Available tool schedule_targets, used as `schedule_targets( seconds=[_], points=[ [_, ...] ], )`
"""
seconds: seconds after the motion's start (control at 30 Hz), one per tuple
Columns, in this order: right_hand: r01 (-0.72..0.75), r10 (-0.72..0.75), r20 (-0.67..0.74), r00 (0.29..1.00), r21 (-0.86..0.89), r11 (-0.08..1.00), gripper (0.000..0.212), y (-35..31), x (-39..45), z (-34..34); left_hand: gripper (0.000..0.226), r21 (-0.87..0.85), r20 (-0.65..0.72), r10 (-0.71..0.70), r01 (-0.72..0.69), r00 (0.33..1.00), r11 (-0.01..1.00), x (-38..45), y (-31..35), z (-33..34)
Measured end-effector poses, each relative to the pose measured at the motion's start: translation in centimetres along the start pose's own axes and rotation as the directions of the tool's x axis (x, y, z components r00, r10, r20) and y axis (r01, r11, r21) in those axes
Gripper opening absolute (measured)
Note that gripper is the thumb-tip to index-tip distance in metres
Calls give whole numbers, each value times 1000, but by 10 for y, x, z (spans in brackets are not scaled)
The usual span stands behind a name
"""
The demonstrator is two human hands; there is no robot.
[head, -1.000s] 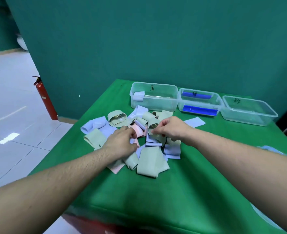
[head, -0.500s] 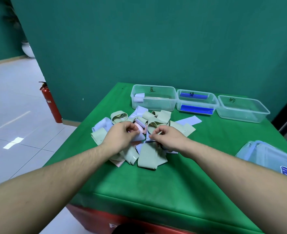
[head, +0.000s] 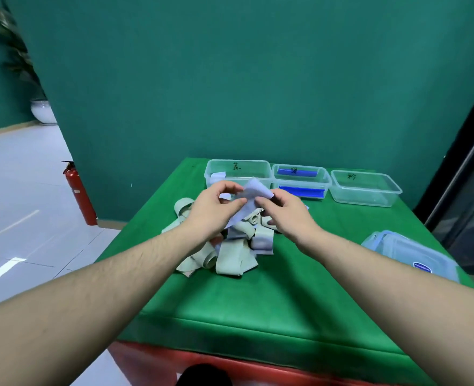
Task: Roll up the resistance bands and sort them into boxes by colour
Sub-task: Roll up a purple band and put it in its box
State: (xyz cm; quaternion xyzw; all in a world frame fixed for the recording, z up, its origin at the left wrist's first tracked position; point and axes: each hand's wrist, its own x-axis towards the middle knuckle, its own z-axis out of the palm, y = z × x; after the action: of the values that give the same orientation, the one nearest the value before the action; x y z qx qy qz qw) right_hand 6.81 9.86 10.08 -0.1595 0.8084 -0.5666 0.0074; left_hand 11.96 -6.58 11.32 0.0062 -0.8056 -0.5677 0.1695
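Observation:
A pale blue band [head: 251,199] is lifted above the heap of loose bands [head: 231,246] on the green table [head: 258,302]. My left hand [head: 216,208] pinches its left edge and my right hand [head: 283,211] pinches its right edge. The heap below holds pale green, pale blue and pink bands, partly hidden by my hands. Three clear boxes stand in a row at the back: the left box [head: 238,172] with a pale blue roll inside, the middle box [head: 299,181] with blue parts inside, and the right box [head: 365,188].
A clear lidded container [head: 411,254] sits at the table's right edge. A red fire extinguisher [head: 79,193] stands on the floor to the left, against the green wall. A potted plant stands at the far left.
Both hands have risen from the heap, pulling a pale blue band up between them. The camera has tilted up and back.

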Motion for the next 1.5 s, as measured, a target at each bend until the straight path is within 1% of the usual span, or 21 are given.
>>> schedule_targets(
  seconds=[0.13,0.23,0.37,0.47,0.6,0.67,0.73,0.8,0.83,0.87,0.93,0.97,1.07,1.13,1.23,1.3,1.37,1.43,1.5],
  points=[
    [-10,23,-125,992,102,995,14,-14,-9,-29,25,28,27,-14,13,1000,1000,-10,20,11],
    [-13,51,-199,979,186,982,17,-26,-18,-53,30,5,48,0,0,999,1000,-16,35,21],
    [17,29,-251,968,179,984,10,-42,-37,-85,25,-15,66,30,-29,997,999,-23,62,38],
    [19,16,-199,980,173,985,16,-50,-50,-104,27,-9,87,52,-51,995,999,-29,84,52],
    [-1,22,-119,993,175,985,21,-57,-67,-124,33,-50,196,46,-36,979,998,-38,107,70],
    [0,14,-87,996,160,987,23,-59,-74,-132,36,-78,219,40,-23,975,997,-40,114,79],
    [0,8,-54,999,146,989,25,-60,-78,-139,36,-122,200,9,16,980,992,-43,118,88],
    [-4,7,-21,1000,164,986,27,-59,-83,-144,37,-181,145,-45,72,988,981,-43,121,94],
    [-11,12,-5,1000,179,984,28,-59,-85,-145,36,-191,132,-51,76,990,979,-43,121,97],
    [-18,17,10,1000,193,981,28,-57,-87,-147,33,-185,130,-38,62,991,981,-43,122,98],
    [-32,25,34,999,208,978,30,-55,-91,-148,18,-174,129,-14,36,991,984,-45,120,98],
    [-38,29,42,999,217,976,31,-53,-93,-149,14,-198,134,-7,34,991,980,-47,120,98],
    [-52,37,57,998,291,955,34,-51,-99,-150,16,-288,165,6,42,986,957,-51,119,97],
    [-80,46,118,992,300,951,31,-49,-102,-149,12,-362,177,1,65,984,930,-53,122,97],
    [-168,90,267,959,285,944,15,-42,-108,-145,10,-487,179,-33,118,983,865,-54,124,97],
    [-213,114,332,936,281,936,16,-34,-111,-140,11,-527,172,-84,164,981,834,-52,119,99],
    [-230,147,329,933,229,946,18,-26,-112,-133,12,-550,185,-142,222,972,805,-51,110,101],
    [-245,188,281,941,184,952,18,-17,-112,-126,11,-534,187,-188,260,964,804,-49,98,106],
    [-266,216,258,942,178,947,20,-5,-110,-119,9,-511,177,-223,283,959,811,-47,85,110]
  ],
)
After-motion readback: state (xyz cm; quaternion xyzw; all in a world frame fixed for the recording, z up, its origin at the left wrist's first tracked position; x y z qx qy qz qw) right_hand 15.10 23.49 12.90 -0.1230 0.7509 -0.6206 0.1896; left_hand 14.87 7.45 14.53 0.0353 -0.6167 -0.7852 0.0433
